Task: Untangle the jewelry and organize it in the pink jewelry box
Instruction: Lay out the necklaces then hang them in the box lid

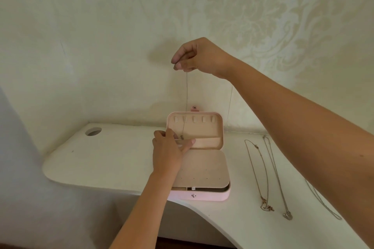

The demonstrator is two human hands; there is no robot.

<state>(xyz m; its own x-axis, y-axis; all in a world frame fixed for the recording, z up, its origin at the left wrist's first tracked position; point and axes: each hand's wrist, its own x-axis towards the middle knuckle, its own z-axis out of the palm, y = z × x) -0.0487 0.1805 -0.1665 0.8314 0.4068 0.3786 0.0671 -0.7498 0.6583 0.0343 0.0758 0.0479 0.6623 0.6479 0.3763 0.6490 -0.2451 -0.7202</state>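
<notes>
The pink jewelry box [202, 196] stands open on the white desk, its lid upright against the wall with several small hook tabs along the top. My right hand [197, 56] is raised high above the box and pinches a thin chain necklace [187, 95], which hangs straight down; its pendant reaches the lid's inner pocket. My left hand [168, 149] rests at the lid's lower left, fingers on the pocket edge by the pendant. A beige padded flap [204, 170] covers the box's base.
Three more necklaces lie stretched out on the white desk [101, 159] right of the box: a gold one [260, 170], a silver one with a pendant [277, 178], and a thin one [323, 202] under my right forearm. A round cable hole [93, 132] sits at the desk's far left.
</notes>
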